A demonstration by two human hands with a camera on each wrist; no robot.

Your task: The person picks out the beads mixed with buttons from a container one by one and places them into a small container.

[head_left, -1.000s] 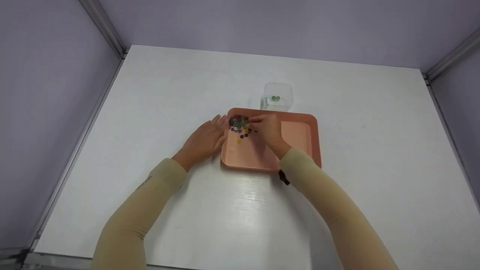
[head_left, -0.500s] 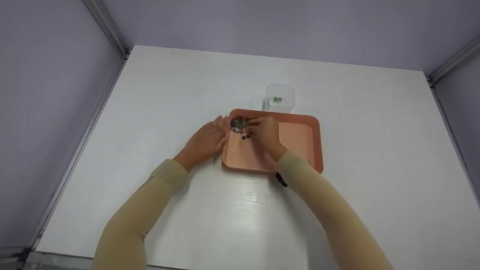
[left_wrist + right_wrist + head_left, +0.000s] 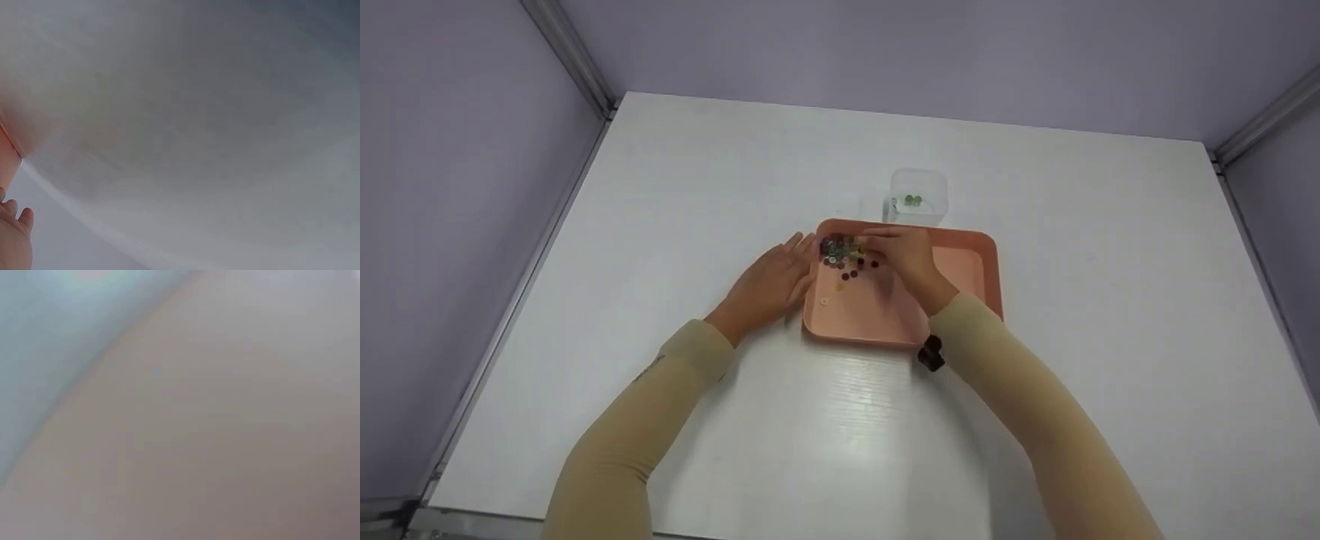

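Note:
A pink tray [image 3: 960, 274] lies mid-table with a pile of small coloured buttons [image 3: 842, 252] in its far left corner. My right hand [image 3: 906, 255] hovers over the tray, its fingertips [image 3: 871, 238] drawn together at the pile's right edge; the pieces are too small to tell whether one is pinched. My left hand [image 3: 771, 281] lies flat on the table, fingers straight against the tray's left rim. The left wrist view shows only its fingers [image 3: 14, 236] and a sliver of the tray [image 3: 8, 147]. The right wrist view is a blur.
A small clear box [image 3: 916, 196] holding a couple of green pieces stands just behind the tray's far rim. A few loose buttons [image 3: 847, 275] lie scattered nearer on the tray floor. White table [image 3: 1110, 337] with lilac walls on three sides.
My right hand has shifted slightly right and away from me, from over the pile to its right edge, uncovering a few buttons. The left hand and tray have stayed still.

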